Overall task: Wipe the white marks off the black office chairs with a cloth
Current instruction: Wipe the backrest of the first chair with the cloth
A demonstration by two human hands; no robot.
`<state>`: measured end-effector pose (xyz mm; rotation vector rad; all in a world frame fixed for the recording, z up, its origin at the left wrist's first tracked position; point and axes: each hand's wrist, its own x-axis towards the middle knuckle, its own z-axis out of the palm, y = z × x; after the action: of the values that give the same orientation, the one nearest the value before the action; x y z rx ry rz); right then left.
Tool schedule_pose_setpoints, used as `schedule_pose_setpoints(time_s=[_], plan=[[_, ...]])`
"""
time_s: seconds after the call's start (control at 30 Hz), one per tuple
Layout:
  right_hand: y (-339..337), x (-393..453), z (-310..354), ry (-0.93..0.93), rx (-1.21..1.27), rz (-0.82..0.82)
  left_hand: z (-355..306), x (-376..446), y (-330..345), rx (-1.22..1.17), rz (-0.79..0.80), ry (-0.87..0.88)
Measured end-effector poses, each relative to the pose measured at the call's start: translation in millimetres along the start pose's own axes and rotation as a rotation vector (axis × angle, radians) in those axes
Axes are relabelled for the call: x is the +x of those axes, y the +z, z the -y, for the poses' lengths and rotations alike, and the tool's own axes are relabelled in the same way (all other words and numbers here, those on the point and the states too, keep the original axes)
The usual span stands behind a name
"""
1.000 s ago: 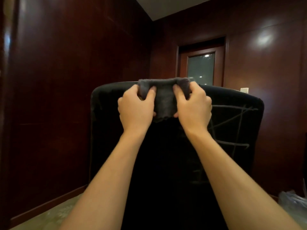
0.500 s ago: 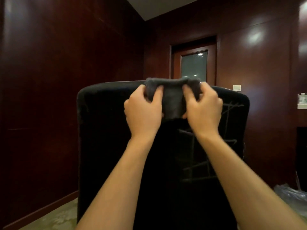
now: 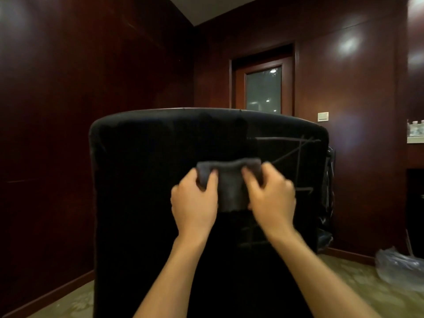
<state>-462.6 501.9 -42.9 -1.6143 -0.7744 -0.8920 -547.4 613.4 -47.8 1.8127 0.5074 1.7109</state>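
One black chair back (image 3: 146, 191) is seen at the centre of the frame, and one grey cloth (image 3: 229, 187) against it. Two hands are counted, left hand (image 3: 195, 203) and right hand (image 3: 273, 200). One door (image 3: 263, 88) at upper centre, one wall switch (image 3: 323, 116) right of it and one plastic bag (image 3: 399, 265) at lower right are counted.

Chair back (image 3: 142, 191) taken as landmark, upright, centre of view. Cloth (image 3: 229, 187) against its rear face, right of middle, below the top edge. Left hand (image 3: 195, 203) at cloth's left side, right hand (image 3: 271, 200) at its right side, both in front of chair back. Marks (image 3: 298, 154) on chair back, upper right, right of cloth. Door (image 3: 263, 88) behind chair back. Wall switch (image 3: 323, 116) behind, right of door. Plastic bag (image 3: 399, 267) on floor (image 3: 344, 283), right of chair back.
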Motion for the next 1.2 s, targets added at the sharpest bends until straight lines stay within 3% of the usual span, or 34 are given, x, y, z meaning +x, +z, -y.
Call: schedule_pose_setpoints(time_s=[0.07,0.17,0.33,0.43,0.6,0.77,0.87,0.97,1.1,1.2], plan=[[-15.7,33.9,18.2,-0.106,0.118,-0.113,-35.3,20.6,1.1,-0.074,-0.068,0.093],[-36.0,74.8,34.4,-0.182,0.171,-0.185,-81.1,38.4,2.1,-0.076,-0.042,0.164],[-31.5,85.6,7.3,-0.053,0.162,0.060,-84.7,36.2,5.3,0.036,0.038,0.108],[-28.2,70.3,0.8,-0.062,0.175,0.128,-51.3,20.8,11.3,0.065,0.021,0.031],[-14.0,34.5,4.5,-0.092,-0.059,0.162,-12.7,0.2,9.4,0.113,0.007,-0.062],[16.3,-37.7,-9.9,-0.069,-0.012,0.054,10.5,-12.8,-8.0,0.173,0.014,-0.112],[24.8,-56.5,-10.6,-0.047,0.077,0.118,20.0,-23.5,-21.7,0.150,0.014,-0.129],[13.8,-36.4,0.2,-0.050,0.094,0.052,7.3,-19.9,-29.4,0.045,0.034,-0.109],[-22.0,15.1,38.6,-0.115,0.213,-0.067,-37.2,5.6,-26.8,-0.090,-0.105,0.066],[-39.6,40.5,44.2,-0.113,0.107,-0.108,-61.9,19.1,-13.8,-0.080,-0.095,0.136]])
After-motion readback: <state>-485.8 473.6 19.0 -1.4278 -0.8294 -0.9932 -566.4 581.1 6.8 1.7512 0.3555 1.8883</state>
